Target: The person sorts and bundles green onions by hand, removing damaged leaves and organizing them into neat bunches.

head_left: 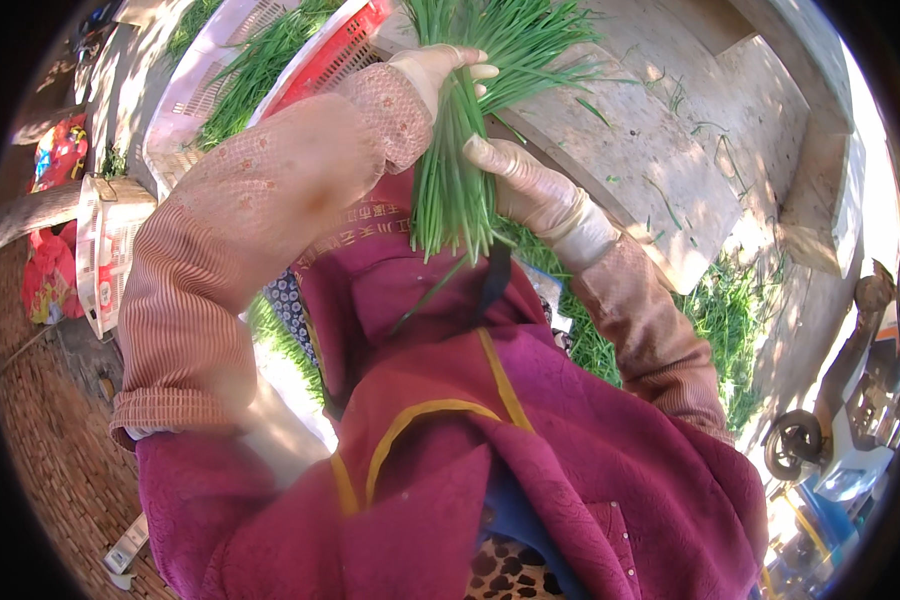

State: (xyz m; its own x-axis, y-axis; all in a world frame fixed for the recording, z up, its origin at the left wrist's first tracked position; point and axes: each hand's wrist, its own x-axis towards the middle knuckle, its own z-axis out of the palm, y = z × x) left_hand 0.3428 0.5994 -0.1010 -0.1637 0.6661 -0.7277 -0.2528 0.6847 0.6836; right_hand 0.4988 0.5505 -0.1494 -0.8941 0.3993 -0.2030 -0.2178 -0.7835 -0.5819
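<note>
My left hand (438, 75), in a pale thin glove, is closed around a bundle of long green chives (450, 185) near the top middle. The cut stalk ends hang down over my apron (420, 330), and the leafy part fans out toward the upper right. At the right side of the stalks is my right hand (540, 190), also gloved. Its thumb is stretched out toward the bundle's edge and is not wrapped round it. The other fingers of that hand are partly hidden. Patterned sleeves cover both my forearms.
Beyond the bundle lies a grey board (660, 150) with loose green blades on it. A white basket (185, 110) with greens and a red basket (330, 55) stand at the upper left. More cut greens (720, 320) lie at the right. A white crate (110, 245) sits far left.
</note>
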